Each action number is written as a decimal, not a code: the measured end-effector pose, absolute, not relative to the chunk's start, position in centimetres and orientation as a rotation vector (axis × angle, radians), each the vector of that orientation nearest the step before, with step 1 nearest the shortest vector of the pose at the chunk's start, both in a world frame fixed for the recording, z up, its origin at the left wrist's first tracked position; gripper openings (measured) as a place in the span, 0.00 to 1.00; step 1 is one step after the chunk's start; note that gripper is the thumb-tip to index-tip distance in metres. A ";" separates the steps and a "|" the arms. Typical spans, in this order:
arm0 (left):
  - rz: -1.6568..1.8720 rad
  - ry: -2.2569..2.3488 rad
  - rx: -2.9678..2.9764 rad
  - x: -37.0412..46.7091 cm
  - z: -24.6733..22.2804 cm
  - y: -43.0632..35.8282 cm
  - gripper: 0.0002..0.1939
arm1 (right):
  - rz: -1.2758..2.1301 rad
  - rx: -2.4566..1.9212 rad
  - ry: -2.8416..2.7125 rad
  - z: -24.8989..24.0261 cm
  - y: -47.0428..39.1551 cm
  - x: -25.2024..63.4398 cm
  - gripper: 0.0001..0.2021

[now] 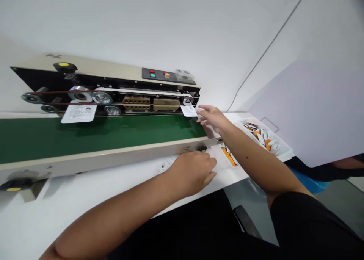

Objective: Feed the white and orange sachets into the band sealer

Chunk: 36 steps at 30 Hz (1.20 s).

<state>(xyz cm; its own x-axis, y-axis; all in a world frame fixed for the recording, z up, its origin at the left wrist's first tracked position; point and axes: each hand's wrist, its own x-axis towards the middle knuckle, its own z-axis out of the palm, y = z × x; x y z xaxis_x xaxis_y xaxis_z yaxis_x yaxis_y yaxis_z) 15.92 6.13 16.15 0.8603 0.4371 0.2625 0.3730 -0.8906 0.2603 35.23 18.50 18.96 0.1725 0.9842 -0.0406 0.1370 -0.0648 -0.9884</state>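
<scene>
My right hand [212,118] is at the right end of the sealing machine [113,72], fingers apart, just beside a white printed packet [189,110] that hangs under the machine's right roller. A second white packet [79,113] hangs below the rollers on the left, over the green belt [113,135]. My left hand [196,171] is closed in front of the belt's near rail, by a black knob; whether anything is between its fingers is hidden. Beside its wrist, a clear printed packet [165,164] lies on the white table.
A white bin [280,150] of orange and white packets stands at the right. Nearer, a white tray [224,163] holds something orange, partly behind my right forearm. The machine's black knob [17,184] juts out at the lower left. Part of another person shows at the far right.
</scene>
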 end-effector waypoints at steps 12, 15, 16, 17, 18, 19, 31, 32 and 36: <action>-0.072 1.241 2.805 19.4 7.0 8.2 0.19 | 0.214 -1.087 -1.949 4.1 0.2 37.1 0.17; -0.088 1.214 2.814 19.5 7.4 8.5 0.15 | 0.246 -1.158 -1.951 1.2 -0.5 37.5 0.16; -0.093 1.190 2.818 19.5 7.7 8.6 0.14 | 0.258 -1.186 -1.937 0.6 -0.4 37.6 0.16; -0.094 1.173 2.821 19.4 8.1 8.7 0.13 | 0.268 -1.211 -1.919 0.1 -0.3 37.6 0.15; -0.090 1.165 2.822 19.4 8.6 8.8 0.13 | 0.278 -1.234 -1.896 -0.3 -0.2 37.6 0.14; -0.077 1.161 2.824 19.3 9.0 8.9 0.12 | 0.291 -1.255 -1.872 -0.6 0.0 37.6 0.14; 0.082 1.049 2.807 18.5 11.1 9.6 0.12 | 0.519 -1.394 -1.664 -1.2 0.8 37.4 0.15; 0.208 1.035 2.789 18.3 11.3 9.6 0.13 | 0.546 -1.392 -1.637 -1.1 0.8 37.4 0.15; 0.682 0.985 2.415 17.8 12.1 10.0 0.14 | 0.725 -1.309 -1.394 0.0 0.9 37.2 0.13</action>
<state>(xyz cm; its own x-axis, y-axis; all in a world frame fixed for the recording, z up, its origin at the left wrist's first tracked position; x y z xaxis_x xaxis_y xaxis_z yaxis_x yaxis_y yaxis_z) 17.81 10.04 12.14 0.6245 0.7314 0.2739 0.5133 -0.6487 0.5619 37.17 0.88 0.00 0.1398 0.9509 0.2763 0.3203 0.2206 -0.9213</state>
